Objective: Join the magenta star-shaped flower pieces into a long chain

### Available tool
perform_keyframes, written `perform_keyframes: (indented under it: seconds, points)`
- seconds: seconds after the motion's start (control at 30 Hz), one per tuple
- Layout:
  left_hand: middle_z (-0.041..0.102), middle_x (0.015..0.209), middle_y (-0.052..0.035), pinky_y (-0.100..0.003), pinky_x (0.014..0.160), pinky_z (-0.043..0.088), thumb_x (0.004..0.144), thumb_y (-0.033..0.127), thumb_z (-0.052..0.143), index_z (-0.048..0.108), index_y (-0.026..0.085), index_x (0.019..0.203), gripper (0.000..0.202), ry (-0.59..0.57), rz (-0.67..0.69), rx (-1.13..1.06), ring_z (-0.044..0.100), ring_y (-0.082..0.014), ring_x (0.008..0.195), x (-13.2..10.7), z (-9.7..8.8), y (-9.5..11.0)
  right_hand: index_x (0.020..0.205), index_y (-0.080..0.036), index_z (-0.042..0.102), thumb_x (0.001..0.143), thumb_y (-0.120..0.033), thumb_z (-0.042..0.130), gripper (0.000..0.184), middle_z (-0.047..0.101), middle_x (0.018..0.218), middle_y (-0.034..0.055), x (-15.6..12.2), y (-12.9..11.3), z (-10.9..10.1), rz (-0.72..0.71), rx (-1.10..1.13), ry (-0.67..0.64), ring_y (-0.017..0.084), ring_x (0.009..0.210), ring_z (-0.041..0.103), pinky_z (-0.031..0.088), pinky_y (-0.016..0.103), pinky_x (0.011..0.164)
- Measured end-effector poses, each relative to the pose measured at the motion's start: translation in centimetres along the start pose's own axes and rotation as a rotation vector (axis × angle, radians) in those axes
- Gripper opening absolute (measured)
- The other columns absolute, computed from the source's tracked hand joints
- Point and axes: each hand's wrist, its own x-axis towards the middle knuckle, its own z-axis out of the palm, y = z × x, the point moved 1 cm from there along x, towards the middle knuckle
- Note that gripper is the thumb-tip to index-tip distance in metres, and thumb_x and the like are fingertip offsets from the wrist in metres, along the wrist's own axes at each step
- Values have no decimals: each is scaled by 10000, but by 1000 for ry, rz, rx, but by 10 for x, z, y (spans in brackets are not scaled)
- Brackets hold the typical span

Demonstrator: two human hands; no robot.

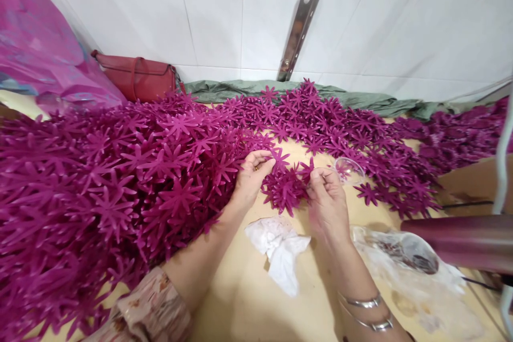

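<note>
A big heap of magenta star-shaped fabric flowers [120, 171] covers the left and back of the table. My left hand [251, 176] is closed, pinching a flower [279, 159] at the heap's edge. My right hand [327, 197] is closed on the rim of a small cluster of the same flowers [285, 188] that lies between both hands. Two silver bangles [366, 312] ring my right wrist.
A crumpled white cloth [280, 248] lies on the beige table [240, 299] near me. A small clear cup [349, 168] stands right of my hands. A clear plastic bag [412, 267], a dark red cylinder [460, 240], a red handbag [138, 77] and a pink bag [36, 37] surround the work area.
</note>
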Motion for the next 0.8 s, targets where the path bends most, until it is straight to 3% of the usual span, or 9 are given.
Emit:
perform_keyframes:
  seconds: [0.1,0.23,0.43,0.67,0.8]
  points:
    - [679,862,14,-233,803,470,711,237,841,675,177,954,301,-5,-14,-9,597,-87,780,-1,2,-1,930,-236,630,776,-567,809,406,689,784,-18,-1,-2,5,198,226,46,140,670,611,509,287,672]
    - [677,853,17,-230,790,464,699,232,836,673,178,944,299,6,-18,-28,594,-86,769,-2,3,-1,980,-222,688,815,-748,673,551,768,878,39,-2,-8,9,273,296,50,178,769,704,578,331,754]
    - [670,856,18,-239,833,468,705,206,825,667,177,933,279,24,-16,-33,600,-90,797,-2,2,1,951,-217,695,795,-504,828,353,792,867,23,-4,-2,3,128,64,-20,165,782,726,583,329,805]
    - [683,894,10,-249,874,475,717,214,835,665,180,948,288,18,-1,-45,609,-95,820,-1,2,0,845,-206,672,805,-463,819,299,729,735,-8,-4,-1,0,61,-51,-2,145,663,665,533,278,669]
    - [685,914,3,-263,894,479,735,247,831,658,184,962,292,23,11,-41,617,-104,836,0,1,0,784,-203,634,805,-488,816,339,654,674,-34,-4,-3,0,38,-137,-27,115,601,558,457,247,596]
